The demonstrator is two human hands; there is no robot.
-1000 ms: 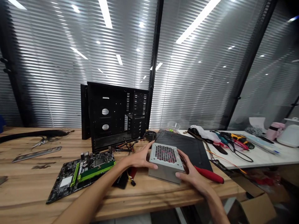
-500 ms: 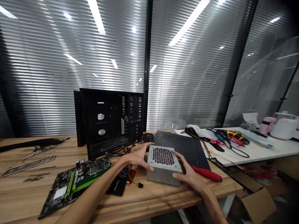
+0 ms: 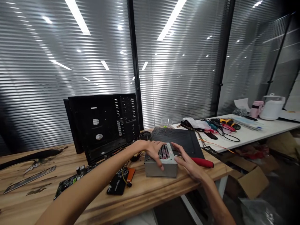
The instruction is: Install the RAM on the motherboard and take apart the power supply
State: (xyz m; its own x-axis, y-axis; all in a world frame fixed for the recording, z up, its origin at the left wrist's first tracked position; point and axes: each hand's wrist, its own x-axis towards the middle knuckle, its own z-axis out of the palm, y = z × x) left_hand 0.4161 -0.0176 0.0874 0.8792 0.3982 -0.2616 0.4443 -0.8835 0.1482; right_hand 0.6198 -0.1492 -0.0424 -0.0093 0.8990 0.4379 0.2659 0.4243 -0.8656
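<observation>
A grey metal power supply box point(image 3: 161, 168) with a red fan behind its grille sits near the front edge of the wooden table point(image 3: 37, 200). My left hand point(image 3: 153, 149) lies across its top, fingers curled over the front edge. On the box's right side my right hand point(image 3: 187, 161) presses against it with fingers stretched out. Both hands grip the box between them.
An open black computer case point(image 3: 105, 123) stands behind. A motherboard point(image 3: 72, 182), a black card point(image 3: 116, 186) and an orange part lie left of the box. A black side panel point(image 3: 178, 140) and a red-handled screwdriver point(image 3: 202, 162) lie to the right. Tools crowd the white table point(image 3: 248, 136); cardboard boxes point(image 3: 250, 179) sit below.
My left hand has slid from the box's left side onto its top. The box now lies flatter on the table. The view has swung to the right.
</observation>
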